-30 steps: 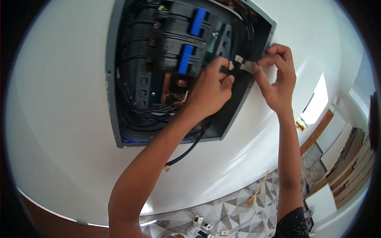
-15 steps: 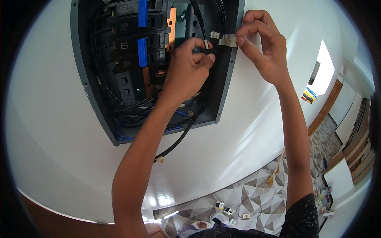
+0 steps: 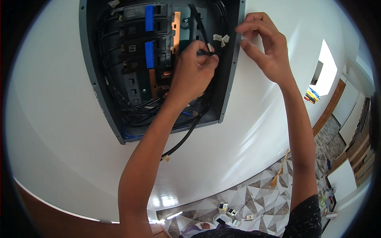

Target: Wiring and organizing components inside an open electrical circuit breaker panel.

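Inside a dark grey electrical panel box [image 3: 88, 71] on the white wall, my left hand [image 3: 195, 71] pinches a black cable [image 3: 201, 25] close to a white band on it. Where the cable goes beneath the fingers is hidden. Beyond the box's right edge, my right hand [image 3: 266, 49] is raised with fingers bent and apart, holding nothing. Between the hands, crumpled pale tape [image 3: 221, 39] clings to the black wires [image 3: 223, 18] along the right inner side. Left of my left hand are black circuit breakers [image 3: 133, 33] with blue clips [image 3: 149, 54] and a copper bar [image 3: 176, 29].
More black and blue wires bunch along the box's bottom. A thick black cable [image 3: 186, 137] leaves below it. On the patterned tile floor [image 3: 254, 186] lie small boxed parts [image 3: 223, 206] and a broom [image 3: 279, 170]. A wall opening [image 3: 325, 67] is at the right.
My right fingers have let go of the pale tape strip, which now sits crumpled by the wires. My left hand keeps its pinch on the cable. The view has shifted slightly.
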### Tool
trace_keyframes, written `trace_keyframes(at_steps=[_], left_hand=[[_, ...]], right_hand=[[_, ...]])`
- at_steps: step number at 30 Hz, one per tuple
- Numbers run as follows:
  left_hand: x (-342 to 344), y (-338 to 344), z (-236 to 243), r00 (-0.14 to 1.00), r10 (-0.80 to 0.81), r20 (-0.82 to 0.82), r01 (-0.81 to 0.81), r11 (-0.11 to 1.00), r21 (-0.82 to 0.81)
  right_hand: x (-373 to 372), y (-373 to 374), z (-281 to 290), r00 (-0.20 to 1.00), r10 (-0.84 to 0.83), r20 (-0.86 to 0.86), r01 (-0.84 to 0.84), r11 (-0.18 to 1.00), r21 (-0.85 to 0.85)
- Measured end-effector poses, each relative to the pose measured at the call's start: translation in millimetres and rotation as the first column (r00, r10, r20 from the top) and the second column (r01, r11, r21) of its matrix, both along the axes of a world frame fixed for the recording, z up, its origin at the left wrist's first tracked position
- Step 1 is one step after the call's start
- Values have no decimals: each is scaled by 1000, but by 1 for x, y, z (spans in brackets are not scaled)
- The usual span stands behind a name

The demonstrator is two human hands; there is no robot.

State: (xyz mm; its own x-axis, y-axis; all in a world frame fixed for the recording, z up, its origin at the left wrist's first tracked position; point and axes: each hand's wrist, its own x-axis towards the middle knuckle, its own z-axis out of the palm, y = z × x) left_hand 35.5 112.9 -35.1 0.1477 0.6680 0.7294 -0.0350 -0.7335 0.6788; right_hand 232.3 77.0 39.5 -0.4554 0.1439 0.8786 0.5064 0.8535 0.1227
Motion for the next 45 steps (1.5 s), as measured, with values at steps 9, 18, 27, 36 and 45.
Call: trace_keyframes(at_steps=[9, 18, 27, 36, 45], left_hand=[[5, -1, 2, 998, -42, 36, 42, 999, -8], [6, -3, 6, 999, -1, 41, 2, 1000, -16], [7, -10, 5, 997, 33, 75, -24, 993, -112], [-1, -2, -2, 994, -78, 74, 82, 995, -49], [-2, 0, -3, 997, -4, 77, 5, 1000, -6]], right_hand=[[-29, -28, 26, 959, -243, 143, 239, 970, 42], [-17, -7, 27, 990, -134, 51, 124, 978, 170], [-13, 10, 21, 999, 24, -20, -20, 984, 177], [-17, 4, 18, 994, 93, -54, -86, 989, 117], [-10, 33, 12, 995, 97, 21, -99, 962, 255]])
